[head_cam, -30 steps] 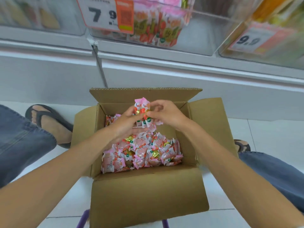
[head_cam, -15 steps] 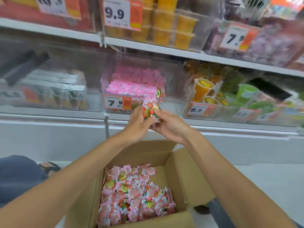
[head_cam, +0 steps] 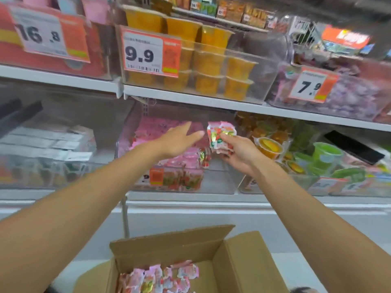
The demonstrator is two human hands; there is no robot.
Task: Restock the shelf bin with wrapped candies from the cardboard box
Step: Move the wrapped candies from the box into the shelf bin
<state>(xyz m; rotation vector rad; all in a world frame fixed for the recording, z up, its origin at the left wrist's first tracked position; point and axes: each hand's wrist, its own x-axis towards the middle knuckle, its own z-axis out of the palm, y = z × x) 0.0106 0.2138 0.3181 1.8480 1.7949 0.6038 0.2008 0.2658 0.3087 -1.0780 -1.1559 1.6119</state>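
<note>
Head view, shelf level. Right hand (head_cam: 239,153) sits at frame centre, fingers and thumb curled round a handful of pink-and-red foil-wrapped candies (head_cam: 221,134). The packets stand up out of the grip, tops toward the shelf above.

Left hand (head_cam: 179,140) is just left of them: flat, fingers straight and close together, nothing in it, fingertips pointing right toward the handful but apart from it.

Both hands are over the clear plastic shelf bin (head_cam: 220,183), middle shelf, centre of frame. The stacked pink packets (head_cam: 163,132) in it fill the left and rear; the right front portion looks bare.

Key relation: the handful is above that bare right side, at the bin's right edge, so the drop zone lies below and slightly left of the right hand. Right hand is plainly the nearer; the left is over the stocked side. The bin's long axis appears to run back into the shelf, away from the person; blur makes this uncertain.

Judgement: lower and loosen the right hand's grip. Risk: packets falling into the neighbouring bin on the right.

Brown cardboard box (head_cam: 169,246) sits at lower centre, flaps open, with more wrapped candies (head_cam: 160,278) inside, well below both hands.
</note>
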